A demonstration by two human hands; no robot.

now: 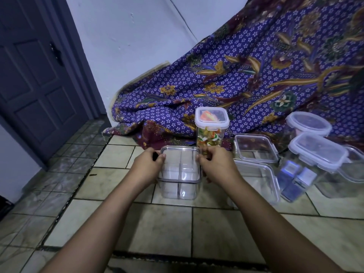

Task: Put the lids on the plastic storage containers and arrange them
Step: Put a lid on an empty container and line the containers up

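A clear square container (pixel 179 182) stands on the tiled floor in front of me, with a clear lid (pixel 180 155) lying on its top. My left hand (pixel 148 164) grips the lid's left edge and my right hand (pixel 215 164) grips its right edge. Just behind stands a tall lidded container of coloured sweets (pixel 211 129). To the right are a square lidded container (pixel 256 147), a larger clear container (pixel 258 180), a lidded container (pixel 317 152) holding small blue packets, and a round lidded container (pixel 308 123).
A purple floral cloth (pixel 246 75) drapes over something against the wall behind the containers. A dark door (pixel 37 75) is at the left. Another clear container (pixel 352 168) lies at the far right edge. Bare tiled floor (pixel 157 229) spreads between my forearms.
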